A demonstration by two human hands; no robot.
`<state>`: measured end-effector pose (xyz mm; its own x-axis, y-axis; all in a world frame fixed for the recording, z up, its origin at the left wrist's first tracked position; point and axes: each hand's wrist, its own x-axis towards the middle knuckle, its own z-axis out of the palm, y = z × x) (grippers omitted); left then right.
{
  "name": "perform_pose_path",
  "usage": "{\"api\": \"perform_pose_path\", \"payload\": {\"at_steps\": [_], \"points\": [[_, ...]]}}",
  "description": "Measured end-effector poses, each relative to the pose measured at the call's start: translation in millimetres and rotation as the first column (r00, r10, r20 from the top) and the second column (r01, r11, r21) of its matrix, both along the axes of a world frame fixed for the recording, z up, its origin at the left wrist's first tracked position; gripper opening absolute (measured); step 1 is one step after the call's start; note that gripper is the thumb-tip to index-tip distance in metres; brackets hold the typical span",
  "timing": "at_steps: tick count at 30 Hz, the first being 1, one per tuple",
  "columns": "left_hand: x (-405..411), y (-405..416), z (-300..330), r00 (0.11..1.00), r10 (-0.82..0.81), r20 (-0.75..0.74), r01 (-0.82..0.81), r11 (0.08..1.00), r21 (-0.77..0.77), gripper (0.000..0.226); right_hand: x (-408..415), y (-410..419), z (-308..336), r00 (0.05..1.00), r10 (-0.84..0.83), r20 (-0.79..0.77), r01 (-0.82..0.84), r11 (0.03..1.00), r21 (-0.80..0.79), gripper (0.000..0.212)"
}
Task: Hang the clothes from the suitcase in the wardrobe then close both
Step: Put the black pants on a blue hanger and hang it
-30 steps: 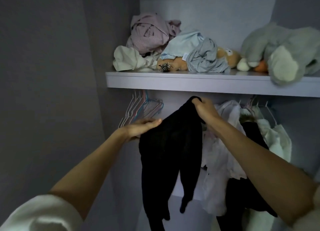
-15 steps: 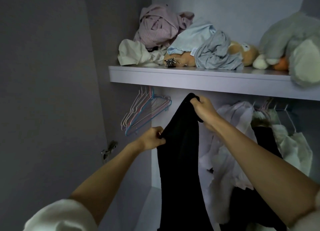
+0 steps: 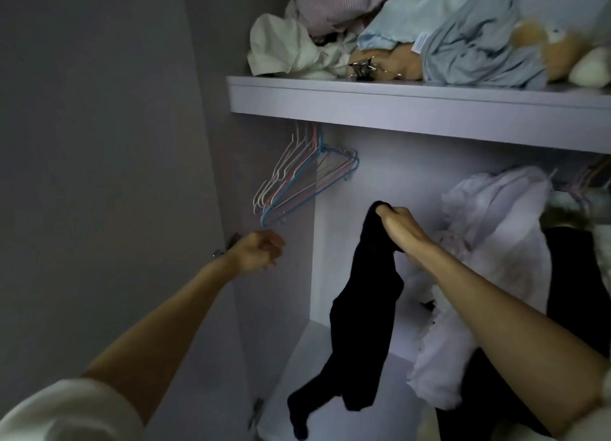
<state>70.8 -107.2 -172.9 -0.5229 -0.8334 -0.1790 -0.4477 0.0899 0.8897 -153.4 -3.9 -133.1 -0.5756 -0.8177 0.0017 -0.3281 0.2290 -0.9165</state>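
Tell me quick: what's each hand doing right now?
Left hand: fingers loosely curled, holding nothing, just below the empty hangers.
Right hand: gripping the black garment.

**Matt panels, soft cloth, thin coated wire**

The black garment (image 3: 363,315) looked like soft, matt cloth. At ten o'clock from it, the hangers (image 3: 297,182) were thin wire with smooth coloured coating. The shelf (image 3: 396,106) at twelve o'clock showed a smooth, matt painted board. The white garment (image 3: 496,242) at three o'clock seemed light, crinkled fabric.
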Motion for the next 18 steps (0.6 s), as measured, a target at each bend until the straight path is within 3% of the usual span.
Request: {"api": "perform_pose_path", "payload": {"at_steps": [4, 6, 7, 10, 11, 14, 16, 18], "points": [[-32, 10, -6, 0.969, -0.247, -0.027, 0.245, 0.968, -0.045, 0.01, 29, -29, 5, 0.981, 0.145, -0.125, -0.14, 0.989, 0.049, 0.037], [-43, 6, -7, 0.952, -0.306, 0.0, 0.305, 0.946, -0.108, 0.027, 37, -40, 9, 0.95, 0.22, -0.221, -0.202, 0.974, 0.099, 0.039], [-48, 3, -6, 0.949, -0.316, -0.008, 0.311, 0.939, -0.147, 0.032, 40, -44, 11, 0.935, 0.253, -0.247, -0.232, 0.966, 0.111, 0.039], [-54, -12, -4, 0.965, -0.254, -0.056, 0.229, 0.931, -0.285, 0.006, 37, -56, 13, 0.933, 0.248, -0.26, -0.242, 0.969, 0.057, 0.036], [-53, -21, -7, 0.978, -0.205, -0.031, 0.185, 0.929, -0.322, 0.014, 33, -59, 11, 0.942, 0.203, -0.268, -0.206, 0.978, 0.016, 0.038], [-44, -38, -18, 0.976, -0.113, 0.186, 0.182, 0.896, -0.406, 0.009, 15, -68, 1, 0.962, 0.002, -0.272, -0.029, 0.995, -0.095, 0.044], [-36, -47, -25, 0.927, -0.048, 0.371, 0.217, 0.876, -0.43, 0.017, 3, -75, -11, 0.97, -0.093, -0.223, 0.065, 0.989, -0.132, 0.044], [-28, -52, -32, 0.886, 0.032, 0.462, 0.197, 0.877, -0.439, 0.025, -2, -81, -22, 0.968, -0.144, -0.206, 0.122, 0.986, -0.115, 0.043]]}}
